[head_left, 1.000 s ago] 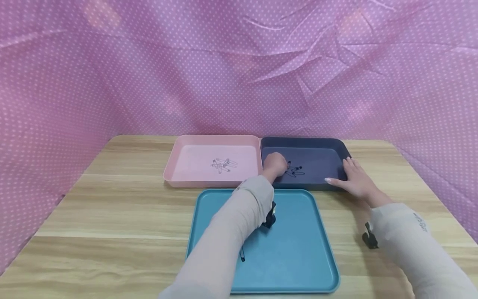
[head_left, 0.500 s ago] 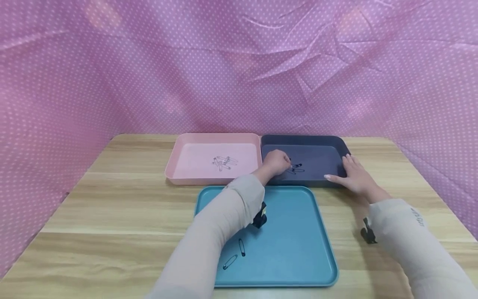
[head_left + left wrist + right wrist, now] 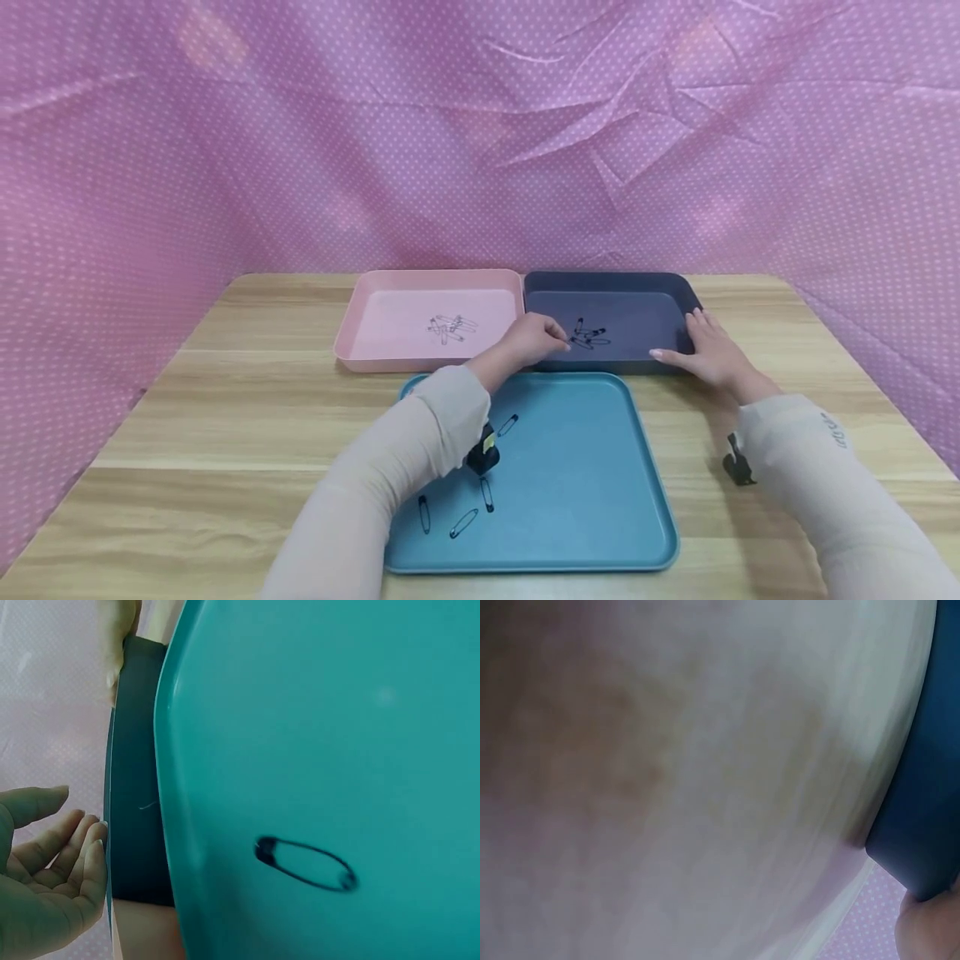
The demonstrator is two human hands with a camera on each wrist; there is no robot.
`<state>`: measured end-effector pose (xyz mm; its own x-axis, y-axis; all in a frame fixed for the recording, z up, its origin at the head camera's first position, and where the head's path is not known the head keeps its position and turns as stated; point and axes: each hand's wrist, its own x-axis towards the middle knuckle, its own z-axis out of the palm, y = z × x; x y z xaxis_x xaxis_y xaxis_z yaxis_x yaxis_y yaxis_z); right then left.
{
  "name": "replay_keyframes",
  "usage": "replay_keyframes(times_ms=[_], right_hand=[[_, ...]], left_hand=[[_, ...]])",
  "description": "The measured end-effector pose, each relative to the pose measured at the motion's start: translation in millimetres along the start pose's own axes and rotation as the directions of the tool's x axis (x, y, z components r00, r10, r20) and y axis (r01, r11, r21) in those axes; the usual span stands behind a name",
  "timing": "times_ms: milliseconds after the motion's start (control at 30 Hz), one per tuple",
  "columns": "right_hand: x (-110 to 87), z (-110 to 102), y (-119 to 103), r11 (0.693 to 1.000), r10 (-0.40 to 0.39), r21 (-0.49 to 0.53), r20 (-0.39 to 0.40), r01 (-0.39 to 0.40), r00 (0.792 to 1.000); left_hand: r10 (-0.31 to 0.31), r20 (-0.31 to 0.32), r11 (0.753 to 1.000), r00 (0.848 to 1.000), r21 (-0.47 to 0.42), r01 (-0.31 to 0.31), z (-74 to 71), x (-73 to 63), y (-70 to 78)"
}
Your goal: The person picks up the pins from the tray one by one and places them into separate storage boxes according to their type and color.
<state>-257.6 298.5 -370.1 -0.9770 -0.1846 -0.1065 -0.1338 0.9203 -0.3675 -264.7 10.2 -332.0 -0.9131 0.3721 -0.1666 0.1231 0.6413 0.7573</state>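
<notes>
My left hand [image 3: 529, 340] hovers over the front left side of the navy tray [image 3: 641, 312], palm turned in. In the left wrist view its thumb stands apart from the loosely bent fingers [image 3: 94, 881], with nothing between them. Several black safety pins [image 3: 590, 335] lie in a small pile in the navy tray, just right of the fingertips. My right hand [image 3: 712, 357] rests on the navy tray's front right corner, fingers over the right rim and thumb at the front rim. Dark safety pins [image 3: 490, 507] lie scattered on the teal tray [image 3: 585, 492] beneath my left arm.
A pink tray [image 3: 386, 329] stands left of the navy one, holding a pile of silvery safety pins [image 3: 450, 327]. All three trays sit on a wooden table [image 3: 225, 433]. Pink dotted cloth [image 3: 420, 167] hangs behind and at both sides.
My left hand has drawn back left and nearer from the pin pile, and its fingers have left the pins. More pins on the teal tray have come into sight. The right hand stays put.
</notes>
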Motion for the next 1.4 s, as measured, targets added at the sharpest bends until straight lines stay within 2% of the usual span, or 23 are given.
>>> replay_keyframes(times_ms=[233,467,767,1200,1400], right_hand=[[-1.6,0.2,1.8,1.0,-0.003,-0.002,-0.004,0.003,1.0],[-2.2,0.3,2.5,1.0,0.001,0.003,-0.005,-0.001,1.0],[-2.0,-1.7,0.2,1.0,-0.009,-0.001,-0.008,0.009,1.0],[-2.6,-0.7,-1.2,1.0,-0.009,0.004,-0.007,0.009,1.0],[-1.9,-0.8,-1.4,1.0,-0.008,0.008,-0.004,0.008,1.0]], left_hand=[[0.037,0.055,0.999,0.998,-0.024,-0.036,-4.2,-15.8,-13.7],[0.096,0.128,0.994,0.987,-0.063,-0.088,-11.9,-32.5,-26.8],[0.122,0.181,0.99,0.976,-0.085,-0.109,-16.9,-50.0,-44.7],[0.051,0.2,0.999,0.978,-0.005,-0.052,-14.8,-66.0,-61.8],[0.006,0.165,0.997,0.986,0.074,-0.018,-12.8,-71.1,-61.3]])
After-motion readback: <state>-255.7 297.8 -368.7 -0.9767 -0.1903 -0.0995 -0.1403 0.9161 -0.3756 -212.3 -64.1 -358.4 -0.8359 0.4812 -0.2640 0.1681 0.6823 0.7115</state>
